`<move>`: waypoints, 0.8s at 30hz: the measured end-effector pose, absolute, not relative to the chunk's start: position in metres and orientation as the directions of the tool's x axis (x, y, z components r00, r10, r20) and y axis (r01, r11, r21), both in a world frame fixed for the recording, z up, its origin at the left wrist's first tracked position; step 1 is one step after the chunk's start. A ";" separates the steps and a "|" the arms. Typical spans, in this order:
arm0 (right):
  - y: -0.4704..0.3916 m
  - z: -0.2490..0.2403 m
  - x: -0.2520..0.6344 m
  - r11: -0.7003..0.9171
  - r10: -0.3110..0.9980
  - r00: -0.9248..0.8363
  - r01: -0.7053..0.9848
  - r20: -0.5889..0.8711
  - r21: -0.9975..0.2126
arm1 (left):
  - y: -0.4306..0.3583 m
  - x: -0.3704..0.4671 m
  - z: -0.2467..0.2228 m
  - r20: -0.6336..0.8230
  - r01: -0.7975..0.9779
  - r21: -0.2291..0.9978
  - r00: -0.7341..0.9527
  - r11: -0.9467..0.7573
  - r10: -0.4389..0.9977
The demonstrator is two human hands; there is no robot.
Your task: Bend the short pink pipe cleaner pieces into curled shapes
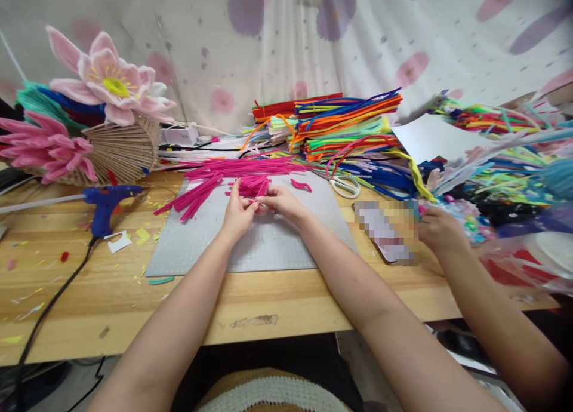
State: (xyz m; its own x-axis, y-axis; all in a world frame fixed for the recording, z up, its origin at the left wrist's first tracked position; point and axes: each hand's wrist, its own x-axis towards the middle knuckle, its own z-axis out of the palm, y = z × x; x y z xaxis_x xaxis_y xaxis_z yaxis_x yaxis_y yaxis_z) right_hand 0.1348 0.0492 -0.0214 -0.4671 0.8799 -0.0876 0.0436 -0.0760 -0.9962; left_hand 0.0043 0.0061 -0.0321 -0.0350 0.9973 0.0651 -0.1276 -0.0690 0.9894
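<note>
From my end, via the head camera: left hand (239, 212) and right hand (283, 202) meet over the upper middle of a grey cutting mat (286, 251). Thumbs and forefingers on both sides look pinched nearly together, fingertips meeting around a magenta stem (263, 188); its lower end is hidden, so I cannot tell exactly how each fingertip grips.

Handling, my judgement: I'd brace one pinch and let the other do the fine work, small movements, light pressure so the fuzzy pile isn't crushed. Wrists low, neighbouring stems clear of the fingers.

Loose magenta stems (190, 200) fan across the mat's upper left corner; a longer row (250, 167) lies along its far edge. A bent magenta piece (301, 185) sits alone, right of the hands.

Surface: wooden desk (242, 313), scraps scattered toward its left end. Blue glue gun (102, 206) left of the mat, cord running off the near edge. Scissors (345, 187) by the mat's far right corner; stacks of coloured stems (349, 125) along the desk's back edge. Fan with fuzzy pink flowers (123, 146), back left.

Room: pale curtain (192, 48) with flower print behind. A co-worker's hand (441, 228) at the right.
</note>
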 end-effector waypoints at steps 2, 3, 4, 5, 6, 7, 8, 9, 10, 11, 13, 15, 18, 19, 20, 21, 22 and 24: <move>0.048 -0.023 0.134 -0.133 0.873 -0.474 -0.003 -0.116 -0.991 | 0.006 0.004 -0.029 0.050 -0.139 0.989 -0.030 -0.054 0.998; 0.048 -0.023 0.134 -0.156 0.867 -0.481 -0.020 -0.127 -0.988 | 0.006 0.004 -0.028 0.048 -0.138 0.989 -0.033 -0.052 0.998; 0.047 -0.024 0.133 -0.172 0.862 -0.489 -0.031 -0.135 -0.985 | 0.006 0.003 -0.028 0.048 -0.133 0.990 -0.041 -0.053 0.998; 0.047 -0.024 0.133 -0.178 0.858 -0.494 -0.034 -0.138 -0.983 | 0.006 0.002 -0.028 0.050 -0.125 0.991 -0.051 -0.056 0.997; 0.046 -0.025 0.132 -0.173 0.858 -0.496 -0.031 -0.135 -0.984 | 0.007 0.002 -0.029 0.052 -0.117 0.991 -0.063 -0.059 0.997; 0.046 -0.025 0.131 -0.161 0.860 -0.493 -0.025 -0.128 -0.987 | 0.007 0.001 -0.030 0.054 -0.108 0.992 -0.076 -0.063 0.996; 0.046 -0.025 0.130 -0.144 0.865 -0.488 -0.019 -0.117 -0.989 | 0.008 0.000 -0.031 0.058 -0.099 0.993 -0.090 -0.067 0.994; 0.045 -0.025 0.129 -0.127 0.871 -0.480 -0.015 -0.104 -0.992 | 0.009 0.000 -0.032 0.061 -0.090 0.994 -0.102 -0.070 0.993; 0.045 -0.025 0.128 -0.111 0.877 -0.472 -0.013 -0.092 -0.994 | 0.009 0.000 -0.033 0.064 -0.081 0.994 -0.113 -0.073 0.992; 0.045 -0.025 0.127 -0.099 0.884 -0.460 -0.014 -0.082 -0.995 | 0.010 0.001 -0.034 0.066 -0.075 0.994 -0.125 -0.076 0.990; 0.045 -0.024 0.126 -0.092 0.899 -0.431 -0.022 -0.073 -0.996 | 0.010 0.002 -0.036 0.067 -0.076 0.994 -0.154 -0.079 0.986; 0.046 -0.023 0.126 -0.094 0.913 -0.402 -0.033 -0.073 -0.995 | 0.009 0.004 -0.037 0.068 -0.070 0.994 -0.185 -0.083 0.980; 0.047 -0.022 0.127 -0.092 0.932 -0.355 -0.039 -0.072 -0.995 | 0.005 0.005 -0.037 0.142 0.100 0.988 -0.266 -0.119 0.954; 0.046 -0.022 0.126 -0.095 0.938 -0.338 -0.040 -0.076 -0.995 | 0.004 0.005 -0.036 0.198 0.201 0.969 -0.300 -0.141 0.933; 0.046 -0.022 0.125 -0.102 0.945 -0.316 -0.048 -0.082 -0.994 | 0.002 0.004 -0.035 0.268 0.306 0.937 -0.333 -0.165 0.904; 0.046 -0.023 0.124 -0.114 0.951 -0.296 -0.065 -0.090 -0.991 | 0.001 0.002 -0.034 0.346 0.407 0.893 -0.354 -0.191 0.869; 0.045 -0.023 0.122 -0.131 0.955 -0.279 -0.092 -0.101 -0.987 | -0.001 0.001 -0.032 0.422 0.495 0.842 -0.355 -0.215 0.834; 0.044 -0.025 0.119 -0.167 0.958 -0.259 -0.165 -0.120 -0.972 | -0.002 -0.001 -0.029 0.544 0.638 0.724 -0.296 -0.262 0.785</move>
State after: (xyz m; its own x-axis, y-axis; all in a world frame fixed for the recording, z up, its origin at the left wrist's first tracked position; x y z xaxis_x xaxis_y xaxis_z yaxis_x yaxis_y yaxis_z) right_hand 0.1185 0.0445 -0.0249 -0.2589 0.9584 -0.1204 -0.1651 -0.1667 -0.9721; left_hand -0.0010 -0.0021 -0.0293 -0.2956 0.7851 0.5443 0.6381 -0.2618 0.7241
